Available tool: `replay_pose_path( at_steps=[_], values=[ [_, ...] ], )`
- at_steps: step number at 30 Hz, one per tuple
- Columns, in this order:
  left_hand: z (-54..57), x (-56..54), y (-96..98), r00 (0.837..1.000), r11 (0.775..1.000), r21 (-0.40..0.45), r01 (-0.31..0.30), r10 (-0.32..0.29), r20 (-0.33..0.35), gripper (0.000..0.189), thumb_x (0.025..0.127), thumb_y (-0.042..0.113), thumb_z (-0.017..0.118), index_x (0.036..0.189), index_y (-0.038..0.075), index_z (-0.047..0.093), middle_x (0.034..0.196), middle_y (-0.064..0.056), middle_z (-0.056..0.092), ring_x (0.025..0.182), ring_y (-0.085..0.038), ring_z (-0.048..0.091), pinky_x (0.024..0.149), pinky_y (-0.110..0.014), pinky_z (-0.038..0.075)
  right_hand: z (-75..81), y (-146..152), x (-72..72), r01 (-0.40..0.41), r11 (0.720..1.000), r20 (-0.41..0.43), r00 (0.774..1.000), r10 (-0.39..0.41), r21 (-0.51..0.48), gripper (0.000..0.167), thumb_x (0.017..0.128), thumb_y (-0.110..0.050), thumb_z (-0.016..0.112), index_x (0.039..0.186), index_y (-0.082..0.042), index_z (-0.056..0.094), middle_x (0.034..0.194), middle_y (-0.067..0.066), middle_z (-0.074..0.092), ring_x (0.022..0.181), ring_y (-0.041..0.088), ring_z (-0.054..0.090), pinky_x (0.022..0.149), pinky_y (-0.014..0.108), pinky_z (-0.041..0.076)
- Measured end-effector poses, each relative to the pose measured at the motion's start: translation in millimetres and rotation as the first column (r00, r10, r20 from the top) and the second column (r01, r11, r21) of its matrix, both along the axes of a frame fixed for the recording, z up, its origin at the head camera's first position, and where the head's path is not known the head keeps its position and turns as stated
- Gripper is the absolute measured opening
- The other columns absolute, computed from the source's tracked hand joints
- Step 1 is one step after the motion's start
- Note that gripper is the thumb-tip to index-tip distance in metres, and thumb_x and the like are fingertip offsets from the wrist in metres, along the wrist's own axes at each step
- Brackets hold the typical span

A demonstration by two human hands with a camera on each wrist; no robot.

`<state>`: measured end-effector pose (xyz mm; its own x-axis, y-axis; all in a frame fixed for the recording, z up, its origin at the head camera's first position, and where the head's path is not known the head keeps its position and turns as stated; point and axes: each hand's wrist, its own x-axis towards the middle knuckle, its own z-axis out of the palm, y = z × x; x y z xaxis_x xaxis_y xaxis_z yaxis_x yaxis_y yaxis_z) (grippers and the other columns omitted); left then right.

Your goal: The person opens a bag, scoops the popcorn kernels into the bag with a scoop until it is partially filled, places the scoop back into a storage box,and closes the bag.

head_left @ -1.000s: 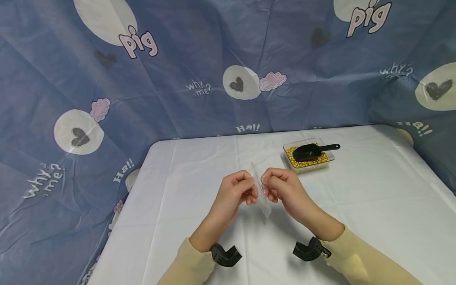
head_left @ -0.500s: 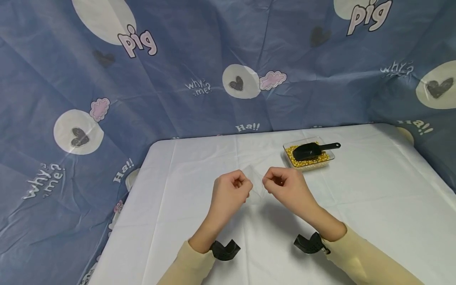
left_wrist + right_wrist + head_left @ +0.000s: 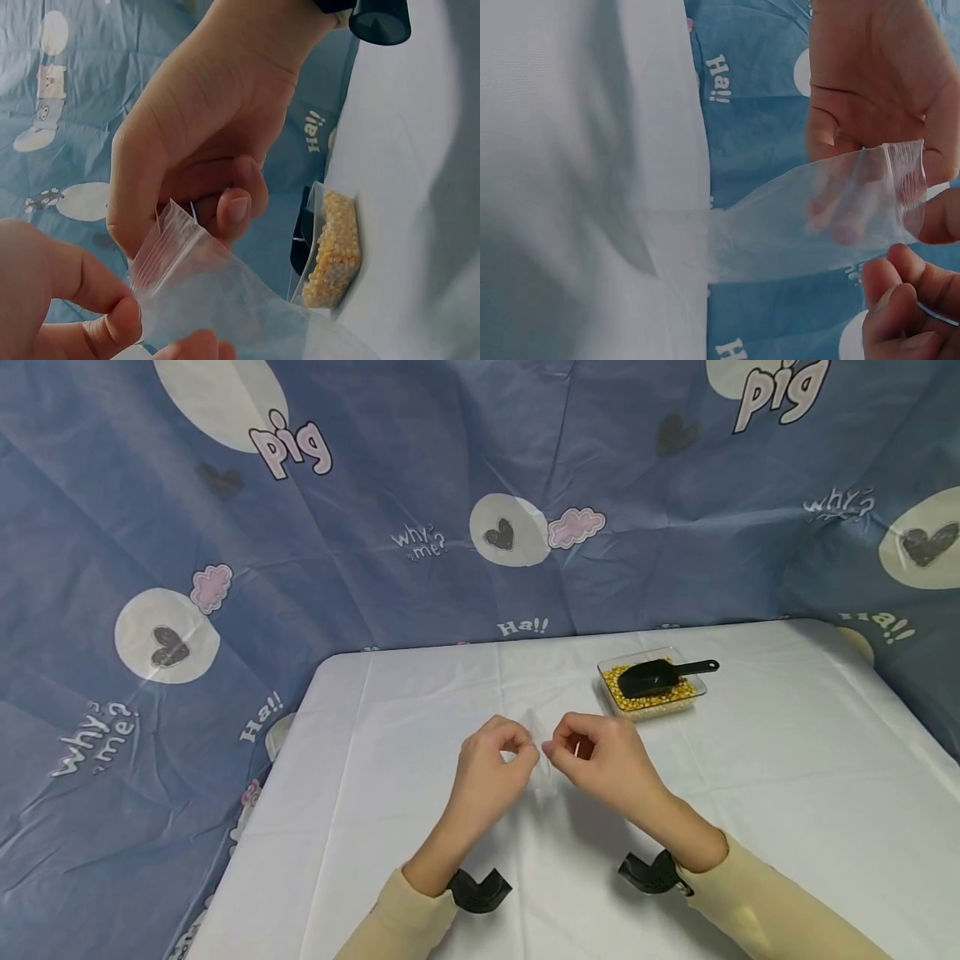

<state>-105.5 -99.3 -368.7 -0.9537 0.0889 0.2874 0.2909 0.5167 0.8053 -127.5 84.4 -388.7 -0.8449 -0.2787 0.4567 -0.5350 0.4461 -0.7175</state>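
Observation:
A small clear zip-lock bag point(image 3: 795, 217) hangs between the two hands, its ridged zip strip uppermost. My left hand point(image 3: 491, 768) pinches the bag's top at one side with thumb and finger. Opposite it, my right hand point(image 3: 603, 760) pinches the same zip end, and the hands' fingertips are very close together. Through the thin film in the right wrist view, fingers of the left hand show blurred. The bag looks flat, with nothing visible inside. From the head view the bag point(image 3: 534, 727) is only a faint shape between the hands.
At the back right of the white-covered table point(image 3: 420, 718) stands a clear container of yellow corn kernels point(image 3: 675, 697). A black scoop point(image 3: 652, 678) lies on the kernels, its handle sticking out rightward. A blue printed cloth point(image 3: 420, 593) hangs behind the table.
The bag was edge-on between the hands, then spread flatter, and now shows only faintly. The hands drew slightly apart, then came closer together. Both keep their pinch near the top.

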Motion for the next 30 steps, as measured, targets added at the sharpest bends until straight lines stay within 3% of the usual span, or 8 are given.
replay_pose_path(
  at_steps=[9, 17, 23, 30],
  values=[
    [1.4, 1.0, 1.8, 1.000, 1.000, -0.022, 0.022, -0.022, -0.011, 0.022, 0.082, 0.004, 0.062, 0.065, 0.016, 0.059, 0.090, 0.005, 0.067, 0.088, -0.015, 0.063, 0.082, -0.043, 0.052, 1.5, 0, 1.3, -0.014, 0.996, 0.004, 1.000, 0.013, 0.083, 0.026, 0.083, -0.014, 0.075, 0.068, -0.031, 0.061, 0.061, -0.017, 0.053, 0.049, 0.006, 0.047, 0.046, 0.026, 0.039],
    [0.9, 1.9, -0.2, 0.997, 0.993, -0.119, -0.028, 0.020, -0.074, 0.020, 0.079, 0.005, 0.062, 0.064, 0.017, 0.057, 0.084, 0.006, 0.063, 0.079, -0.013, 0.060, 0.072, -0.034, 0.049, 3.1, 4, -0.2, 0.038, 0.989, -0.037, 0.999, -0.033, 0.142, 0.029, 0.080, -0.010, 0.071, 0.063, -0.028, 0.055, 0.056, -0.015, 0.048, 0.048, 0.004, 0.044, 0.046, 0.026, 0.037],
    [-3.2, 0.8, -3.4, 0.986, 0.970, -0.231, -0.081, 0.043, -0.164, 0.022, 0.075, 0.007, 0.063, 0.061, 0.018, 0.050, 0.077, 0.006, 0.058, 0.060, -0.010, 0.048, 0.056, -0.028, 0.041, 7.4, 9, -2.5, 0.090, 0.972, -0.086, 0.994, -0.073, 0.216, 0.026, 0.077, -0.012, 0.071, 0.063, -0.027, 0.055, 0.056, -0.016, 0.047, 0.049, 0.003, 0.044, 0.046, 0.026, 0.037],
    [0.1, 1.4, -8.1, 0.974, 0.933, -0.327, -0.152, 0.086, -0.210, 0.025, 0.073, 0.008, 0.062, 0.057, 0.019, 0.046, 0.075, 0.007, 0.053, 0.056, -0.011, 0.044, 0.052, -0.030, 0.038, 12.0, 15, -3.4, 0.128, 0.958, -0.127, 0.987, -0.098, 0.255, 0.025, 0.076, -0.012, 0.071, 0.063, -0.027, 0.055, 0.057, -0.016, 0.047, 0.049, 0.004, 0.043, 0.046, 0.027, 0.037]
  ],
)
